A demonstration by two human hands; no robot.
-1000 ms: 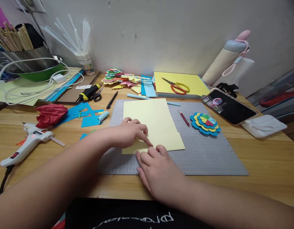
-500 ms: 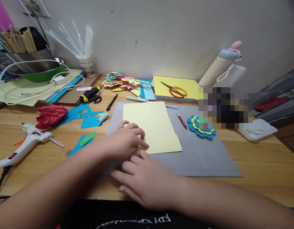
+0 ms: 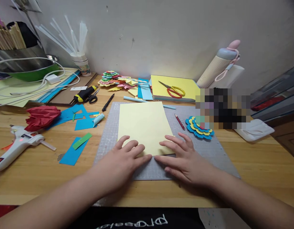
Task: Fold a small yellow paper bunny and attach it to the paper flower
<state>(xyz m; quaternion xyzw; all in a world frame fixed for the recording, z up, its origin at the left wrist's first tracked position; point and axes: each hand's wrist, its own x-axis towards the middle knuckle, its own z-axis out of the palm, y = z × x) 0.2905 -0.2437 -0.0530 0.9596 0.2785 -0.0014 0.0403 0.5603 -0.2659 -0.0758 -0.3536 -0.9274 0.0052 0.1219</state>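
Observation:
A pale yellow sheet of paper (image 3: 142, 124) lies on a grey cutting mat (image 3: 147, 171), its near edge toward me; whether it is folded I cannot tell. My left hand (image 3: 124, 159) rests over the sheet's near left corner with fingers spread. Across from it, my right hand (image 3: 187, 159) lies over the near right corner, fingers also apart. Both sets of fingertips touch the paper along its near edge, close together at the middle. Just right of the sheet is a dark red pencil (image 3: 179, 121). Beyond that sits a layered blue and yellow paper flower (image 3: 199, 128).
Left on the wooden table are a glue gun (image 3: 20, 143), red crumpled paper (image 3: 42, 117), blue paper scraps (image 3: 70, 156), a black pen (image 3: 108, 102) and a box cutter (image 3: 86, 94). Red-and-yellow scissors (image 3: 173, 90) lie on stacked yellow paper (image 3: 192, 86). A bottle (image 3: 216, 65) leans behind.
My right hand has moved from the sheet's near left over to its near right corner. My left hand has shifted slightly down along the near edge. The view has turned a little.

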